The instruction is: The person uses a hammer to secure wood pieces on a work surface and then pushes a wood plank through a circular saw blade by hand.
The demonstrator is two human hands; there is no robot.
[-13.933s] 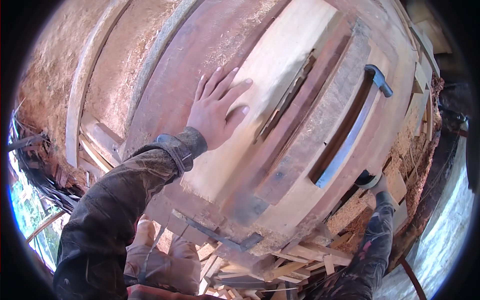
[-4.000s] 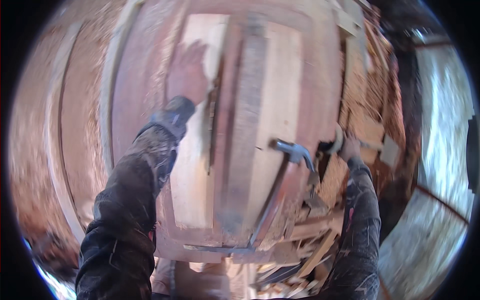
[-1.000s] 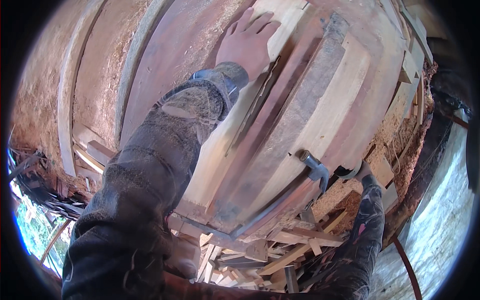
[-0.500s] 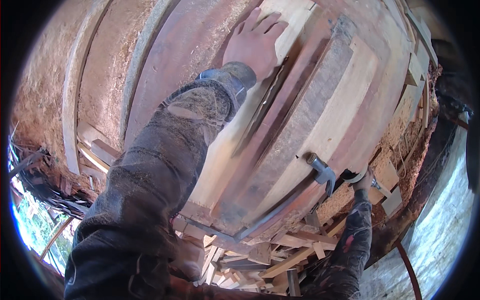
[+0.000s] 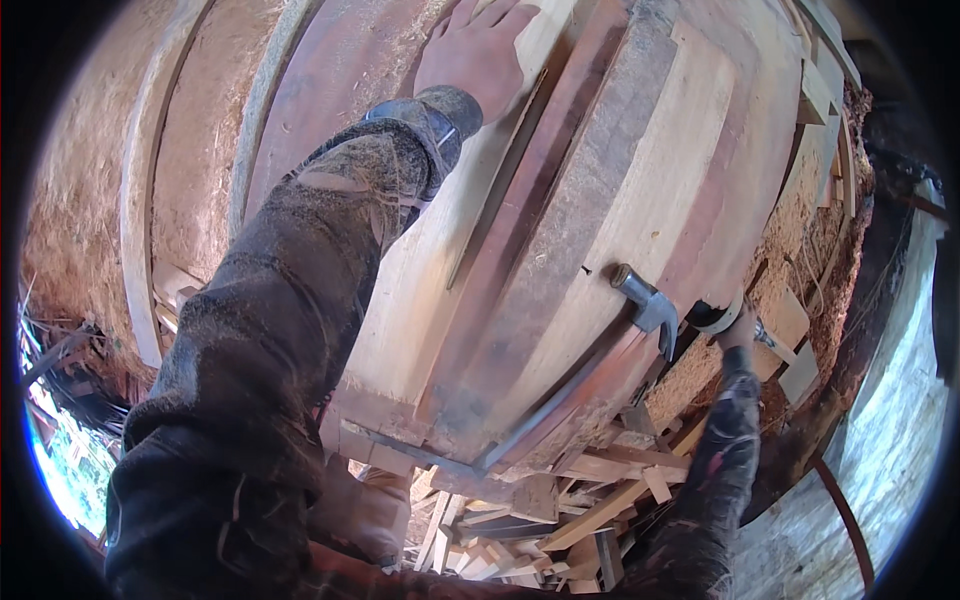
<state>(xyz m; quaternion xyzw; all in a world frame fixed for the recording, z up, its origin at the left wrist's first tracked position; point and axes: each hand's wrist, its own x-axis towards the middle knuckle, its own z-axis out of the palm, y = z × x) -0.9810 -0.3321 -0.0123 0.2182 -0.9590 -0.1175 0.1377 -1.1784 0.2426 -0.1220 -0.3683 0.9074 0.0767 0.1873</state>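
My left hand [image 5: 475,62] lies flat on a pale wooden plank [image 5: 440,245], its fingers stretched out toward the far edge of the picture. On the right, my right hand [image 5: 740,330] is closed around a tool [image 5: 712,318] with a dark round end and a pale rim; its exact kind does not show. A thin metal part juts out on the other side of that hand. Just left of it a claw hammer [image 5: 655,308] rests on the boards, claw pointing down. A narrow dark gap runs along the plank beside my left hand.
Curved ribs [image 5: 150,180] stand in sawdust on the left. Reddish and pale planks [image 5: 640,170] cover the middle. Below lie heaped wood offcuts [image 5: 590,520]. Small wood blocks [image 5: 800,375] and sawdust lie beyond my right hand, with a pale sheet [image 5: 850,480] at the far right.
My left hand has shifted up and left in the picture, and the planks have slid left with the view. My right hand still grips the tool near the hammer.
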